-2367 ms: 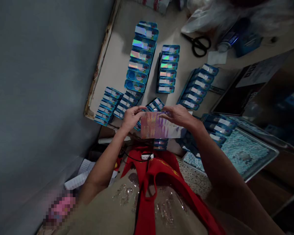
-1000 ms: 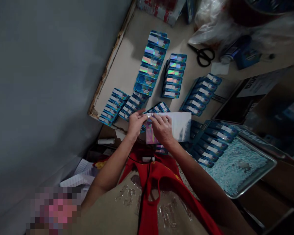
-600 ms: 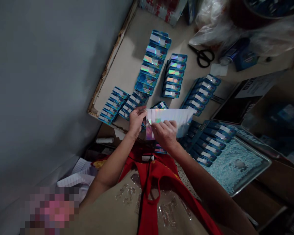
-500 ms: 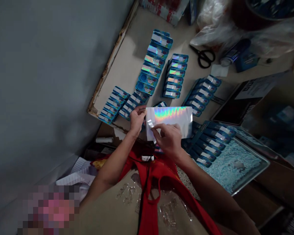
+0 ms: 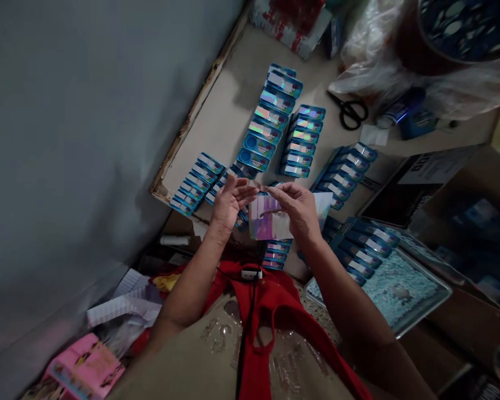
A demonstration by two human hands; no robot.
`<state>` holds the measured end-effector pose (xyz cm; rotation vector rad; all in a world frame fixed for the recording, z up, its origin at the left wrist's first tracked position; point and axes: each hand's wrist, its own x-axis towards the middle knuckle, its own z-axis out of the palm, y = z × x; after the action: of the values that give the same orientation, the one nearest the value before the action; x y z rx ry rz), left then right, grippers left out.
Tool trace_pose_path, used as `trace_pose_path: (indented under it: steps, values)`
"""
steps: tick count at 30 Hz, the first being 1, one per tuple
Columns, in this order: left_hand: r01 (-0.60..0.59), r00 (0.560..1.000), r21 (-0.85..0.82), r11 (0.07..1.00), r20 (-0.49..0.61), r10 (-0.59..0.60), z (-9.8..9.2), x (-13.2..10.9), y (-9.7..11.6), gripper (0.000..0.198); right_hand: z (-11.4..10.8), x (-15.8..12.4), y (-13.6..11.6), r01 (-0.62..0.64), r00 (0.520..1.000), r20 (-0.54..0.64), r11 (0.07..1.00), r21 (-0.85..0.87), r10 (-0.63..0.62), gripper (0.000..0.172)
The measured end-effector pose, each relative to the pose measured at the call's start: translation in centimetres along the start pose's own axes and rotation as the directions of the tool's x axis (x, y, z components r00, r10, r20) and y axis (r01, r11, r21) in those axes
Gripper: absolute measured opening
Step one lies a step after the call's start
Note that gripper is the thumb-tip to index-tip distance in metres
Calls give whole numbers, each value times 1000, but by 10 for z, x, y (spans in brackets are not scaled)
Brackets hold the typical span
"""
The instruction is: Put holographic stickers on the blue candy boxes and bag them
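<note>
Above the near surface edge: both my hands are raised and close together, fingertips nearly meeting.
Left hand [image 5: 229,204]: grip loose, fingers spread and half curled, tips at one end of a thin strip [image 5: 259,185]. I can't tell if they clamp it.
Right hand [image 5: 300,212]: grip pinched shut, thumb and forefinger on the strip's other end.
Holographic sheet [image 5: 268,221]: hangs just below the fingertips, partly behind the right hand. I can't tell which fingers carry it.
Surface [image 5: 216,119]: rows of blue boxes [image 5: 275,114] fanned out beyond the hands, overlapping like tiles.
Scissors [image 5: 351,113]: lying flat on the far side, well apart from the hands.
Metal tray [image 5: 445,286]: right of my right forearm, pale granules inside.
Pink pack [image 5: 83,368]: low left, near my left elbow.
</note>
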<state>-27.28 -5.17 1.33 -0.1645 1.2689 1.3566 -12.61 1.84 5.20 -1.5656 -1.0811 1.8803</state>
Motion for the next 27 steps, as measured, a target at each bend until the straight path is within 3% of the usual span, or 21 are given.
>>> trace_pose_path:
  steps: [5,8,12,15,20,27]
  values:
    - [-94,990,70,993,-96,100,7,-3,-2,47,3,1,-1,6,999,-33,1000,-8,-6,38]
    - [-211,961,191,959,-138,239,13,-1,11,40,11,11,-2,93,990,-103,994,-56,-98,33]
    - [-417,868,397,818,-94,488,24,20,41,26,30,39,-11,222,950,-197,969,-111,-241,28]
    - [-483,803,504,716,-71,592,31,48,59,17,43,62,-20,253,908,-247,913,-320,-339,27]
    - [-492,779,577,652,-43,626,30,79,70,13,51,84,-24,182,874,-267,782,-596,-407,27]
    - [-469,807,562,681,-40,589,25,86,67,10,50,90,-19,206,890,-186,732,-650,-415,25]
